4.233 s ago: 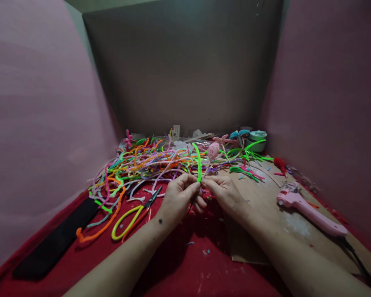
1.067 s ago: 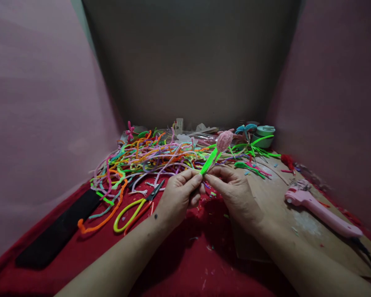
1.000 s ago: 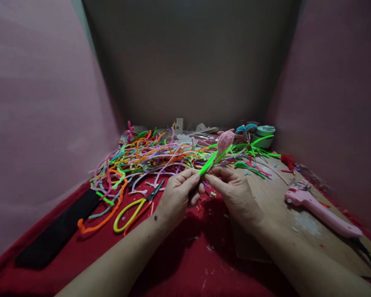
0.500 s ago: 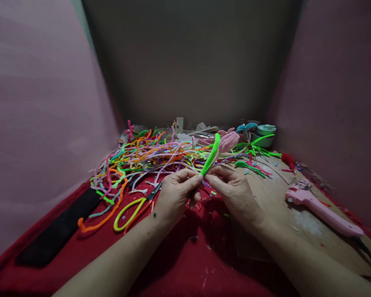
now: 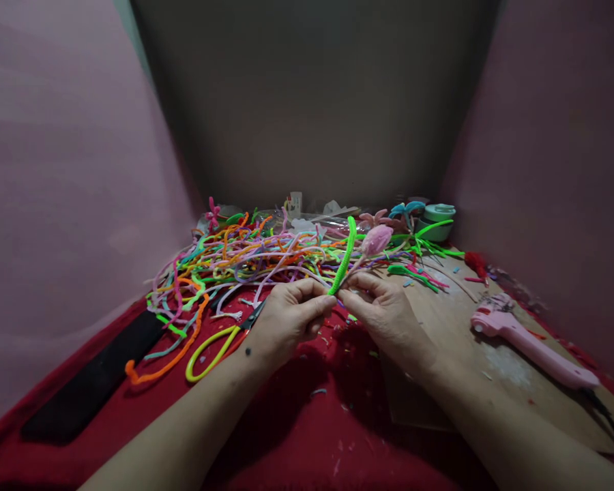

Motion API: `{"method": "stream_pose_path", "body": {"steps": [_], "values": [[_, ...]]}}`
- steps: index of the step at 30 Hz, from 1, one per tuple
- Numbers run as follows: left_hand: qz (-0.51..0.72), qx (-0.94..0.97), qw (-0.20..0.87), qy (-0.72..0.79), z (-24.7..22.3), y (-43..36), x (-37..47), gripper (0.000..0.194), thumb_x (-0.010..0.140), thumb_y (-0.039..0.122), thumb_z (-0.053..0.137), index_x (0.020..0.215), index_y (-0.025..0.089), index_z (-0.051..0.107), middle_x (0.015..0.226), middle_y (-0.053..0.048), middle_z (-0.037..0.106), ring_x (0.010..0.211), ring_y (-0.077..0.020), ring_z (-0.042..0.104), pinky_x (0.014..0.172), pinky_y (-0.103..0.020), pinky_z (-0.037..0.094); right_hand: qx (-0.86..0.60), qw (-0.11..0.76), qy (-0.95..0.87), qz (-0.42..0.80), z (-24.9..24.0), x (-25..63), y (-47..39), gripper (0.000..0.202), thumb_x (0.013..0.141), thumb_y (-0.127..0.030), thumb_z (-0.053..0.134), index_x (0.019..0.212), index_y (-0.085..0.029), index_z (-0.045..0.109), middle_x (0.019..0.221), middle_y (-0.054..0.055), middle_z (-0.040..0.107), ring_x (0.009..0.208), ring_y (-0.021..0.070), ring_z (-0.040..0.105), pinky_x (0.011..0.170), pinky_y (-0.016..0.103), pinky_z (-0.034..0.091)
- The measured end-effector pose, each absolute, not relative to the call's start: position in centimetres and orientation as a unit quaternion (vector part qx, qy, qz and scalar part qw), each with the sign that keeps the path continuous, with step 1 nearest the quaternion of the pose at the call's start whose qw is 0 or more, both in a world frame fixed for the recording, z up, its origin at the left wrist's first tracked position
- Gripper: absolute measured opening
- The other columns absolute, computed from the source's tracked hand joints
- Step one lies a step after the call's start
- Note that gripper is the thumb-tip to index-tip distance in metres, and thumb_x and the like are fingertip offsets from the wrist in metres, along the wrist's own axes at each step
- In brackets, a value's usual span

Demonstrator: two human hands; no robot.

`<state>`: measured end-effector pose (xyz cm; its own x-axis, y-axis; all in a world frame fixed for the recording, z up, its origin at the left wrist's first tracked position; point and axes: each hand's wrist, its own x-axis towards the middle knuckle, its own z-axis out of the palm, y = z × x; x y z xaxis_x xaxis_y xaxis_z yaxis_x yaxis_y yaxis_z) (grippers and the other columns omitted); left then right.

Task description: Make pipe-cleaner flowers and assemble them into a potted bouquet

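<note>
My left hand (image 5: 294, 315) pinches the lower end of a bright green fuzzy leaf (image 5: 345, 258), which points up from the fingertips. Close against it, my right hand (image 5: 381, 315) has its thumb and fingers closed on the thin stem of a pink fuzzy bud (image 5: 377, 240). The bud leans up and to the right, apart from the leaf's tip. Both sets of fingertips nearly touch and hide where leaf and stem meet.
A tangle of coloured pipe cleaners (image 5: 266, 256) lies behind. Yellow-handled scissors (image 5: 212, 351) and a black flat object (image 5: 95, 378) are left. A pink glue gun (image 5: 535, 344) rests on a board (image 5: 440, 320) at right, near a green-lidded jar (image 5: 437, 221).
The green leaf has turned, now looking narrower and more upright, and its tip has moved away from the pink bud. The bud sits slightly lower. Both hands still hold on.
</note>
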<state>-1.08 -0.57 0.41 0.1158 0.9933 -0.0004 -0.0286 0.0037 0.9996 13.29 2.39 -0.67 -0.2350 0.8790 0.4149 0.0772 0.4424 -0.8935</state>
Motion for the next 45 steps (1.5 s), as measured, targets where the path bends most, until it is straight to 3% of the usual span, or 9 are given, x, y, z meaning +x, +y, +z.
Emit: {"method": "stream_pose_path", "body": {"steps": [6, 14, 29, 37, 45], "values": [[0.495, 0.459, 0.622, 0.396, 0.23, -0.45, -1.13, 0.018, 0.073, 0.025, 0.064, 0.066, 0.013, 0.051, 0.056, 0.005, 0.046, 0.038, 0.0007, 0.028, 0.038, -0.014, 0.017, -0.338, 0.509, -0.607, 0.508, -0.38, 13.44, 2.44, 0.007, 0.065, -0.022, 0.061, 0.066, -0.016, 0.064, 0.067, 0.000, 0.062, 0.066, 0.0136, 0.053, 0.067, 0.028, 0.041], [0.509, 0.441, 0.635, 0.379, 0.13, -0.29, -1.27, 0.015, 0.076, 0.024, 0.060, 0.069, 0.013, 0.053, 0.057, 0.003, 0.051, 0.035, 0.0015, 0.029, 0.036, -0.013, 0.019, -0.287, 0.491, -0.531, 0.627, -0.16, 13.38, 2.54, 0.007, 0.063, -0.022, 0.064, 0.065, -0.016, 0.063, 0.067, 0.000, 0.062, 0.067, 0.0130, 0.054, 0.069, 0.029, 0.042], [0.505, 0.439, 0.626, 0.400, -0.01, -0.21, -1.21, 0.022, 0.070, 0.031, 0.066, 0.069, 0.014, 0.053, 0.054, 0.004, 0.051, 0.033, 0.0012, 0.030, 0.035, -0.013, 0.017, -0.264, 0.501, -0.515, 0.643, -0.15, 13.21, 2.42, 0.007, 0.060, -0.022, 0.069, 0.066, -0.018, 0.068, 0.069, 0.000, 0.066, 0.070, 0.0152, 0.059, 0.077, 0.034, 0.044], [0.493, 0.430, 0.651, 0.384, -0.09, -0.40, -1.22, 0.020, 0.074, 0.031, 0.063, 0.071, 0.015, 0.050, 0.056, 0.004, 0.052, 0.034, 0.0009, 0.029, 0.035, -0.014, 0.018, -0.265, 0.492, -0.546, 0.624, 0.31, 13.38, 2.09, 0.010, 0.067, -0.018, 0.063, 0.074, -0.017, 0.070, 0.072, 0.000, 0.067, 0.077, 0.0161, 0.060, 0.079, 0.032, 0.044], [0.498, 0.437, 0.639, 0.390, 0.04, -0.57, -0.85, 0.024, 0.073, 0.034, 0.064, 0.068, 0.014, 0.051, 0.054, 0.004, 0.050, 0.034, 0.0012, 0.029, 0.035, -0.013, 0.020, -0.244, 0.510, -0.545, 0.620, -0.27, 13.24, 2.16, 0.012, 0.066, -0.024, 0.067, 0.076, -0.019, 0.071, 0.078, 0.002, 0.068, 0.081, 0.0180, 0.059, 0.085, 0.036, 0.042]]}}
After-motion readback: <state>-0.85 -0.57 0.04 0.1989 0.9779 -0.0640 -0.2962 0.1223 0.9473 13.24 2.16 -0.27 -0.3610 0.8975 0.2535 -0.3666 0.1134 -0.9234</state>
